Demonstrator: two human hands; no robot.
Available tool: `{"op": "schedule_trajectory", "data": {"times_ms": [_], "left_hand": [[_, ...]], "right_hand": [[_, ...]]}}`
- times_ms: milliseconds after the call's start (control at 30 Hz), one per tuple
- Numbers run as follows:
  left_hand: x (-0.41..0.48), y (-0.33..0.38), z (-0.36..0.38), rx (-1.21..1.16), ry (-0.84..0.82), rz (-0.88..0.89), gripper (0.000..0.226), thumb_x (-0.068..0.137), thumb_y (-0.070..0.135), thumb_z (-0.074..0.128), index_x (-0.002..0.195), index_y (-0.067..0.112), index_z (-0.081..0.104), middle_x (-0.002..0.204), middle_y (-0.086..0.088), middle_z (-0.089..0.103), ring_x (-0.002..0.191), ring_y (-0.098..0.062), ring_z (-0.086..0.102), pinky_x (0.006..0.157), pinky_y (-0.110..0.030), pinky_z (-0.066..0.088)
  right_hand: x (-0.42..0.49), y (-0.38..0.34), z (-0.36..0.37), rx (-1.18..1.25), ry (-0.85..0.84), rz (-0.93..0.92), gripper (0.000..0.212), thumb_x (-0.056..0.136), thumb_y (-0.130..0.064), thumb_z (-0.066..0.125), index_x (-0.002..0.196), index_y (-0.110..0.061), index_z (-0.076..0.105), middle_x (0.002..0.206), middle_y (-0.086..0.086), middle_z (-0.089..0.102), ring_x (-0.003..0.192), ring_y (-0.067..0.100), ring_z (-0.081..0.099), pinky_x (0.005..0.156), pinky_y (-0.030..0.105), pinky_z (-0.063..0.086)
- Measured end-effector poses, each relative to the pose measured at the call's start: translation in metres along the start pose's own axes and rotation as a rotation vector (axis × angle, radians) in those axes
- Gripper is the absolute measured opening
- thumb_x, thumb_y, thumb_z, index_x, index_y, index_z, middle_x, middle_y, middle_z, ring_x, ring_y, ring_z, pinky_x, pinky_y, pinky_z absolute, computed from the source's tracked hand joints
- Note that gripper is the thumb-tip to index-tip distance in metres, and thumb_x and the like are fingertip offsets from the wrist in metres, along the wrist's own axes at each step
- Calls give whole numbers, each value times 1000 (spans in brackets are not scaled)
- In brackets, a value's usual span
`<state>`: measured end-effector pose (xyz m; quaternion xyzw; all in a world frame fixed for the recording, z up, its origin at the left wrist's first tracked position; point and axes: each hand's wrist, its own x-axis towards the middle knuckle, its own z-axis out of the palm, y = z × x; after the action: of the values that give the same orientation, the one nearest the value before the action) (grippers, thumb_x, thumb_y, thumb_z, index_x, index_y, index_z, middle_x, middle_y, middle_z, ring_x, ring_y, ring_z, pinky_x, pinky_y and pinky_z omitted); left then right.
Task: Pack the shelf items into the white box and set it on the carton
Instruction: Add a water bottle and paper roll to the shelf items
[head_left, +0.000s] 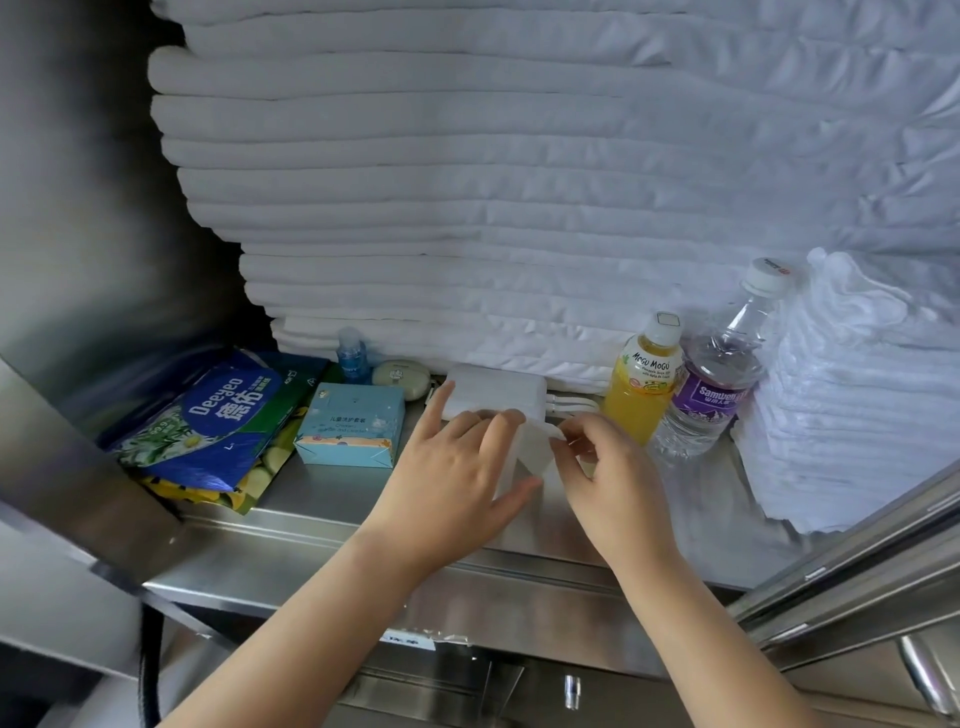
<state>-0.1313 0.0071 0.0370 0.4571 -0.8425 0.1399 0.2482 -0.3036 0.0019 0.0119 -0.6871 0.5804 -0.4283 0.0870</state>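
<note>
Probably light, thin card that crushes easily, the white box (527, 452) sits midway along the steel shelf (363, 499); the left hand (457, 467) clasps its side between fingers and thumb, the right hand (608, 467) pinches its flap; its walls suit lifting

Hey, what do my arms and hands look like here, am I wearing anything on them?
Nothing worn shows. The left forearm and right forearm are bare down to the picture's lower edge, with no sleeve or cuff in view. The left hand and right hand have no gloves, and no ring, watch or bracelet is visible.
</note>
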Motion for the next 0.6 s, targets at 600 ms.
{"op": "schedule_trajectory", "data": {"times_ms": [600], "left_hand": [[7, 2, -5, -48, -51, -14, 34, 87, 37, 49, 92, 7, 64, 87, -4, 67, 82, -26, 63, 76, -27, 38]], "right_hand": [[-4, 14, -6, 203, 16, 132, 15, 89, -11, 60, 90, -26, 57, 79, -15, 64, 74, 0, 60, 62, 13, 44]]}}
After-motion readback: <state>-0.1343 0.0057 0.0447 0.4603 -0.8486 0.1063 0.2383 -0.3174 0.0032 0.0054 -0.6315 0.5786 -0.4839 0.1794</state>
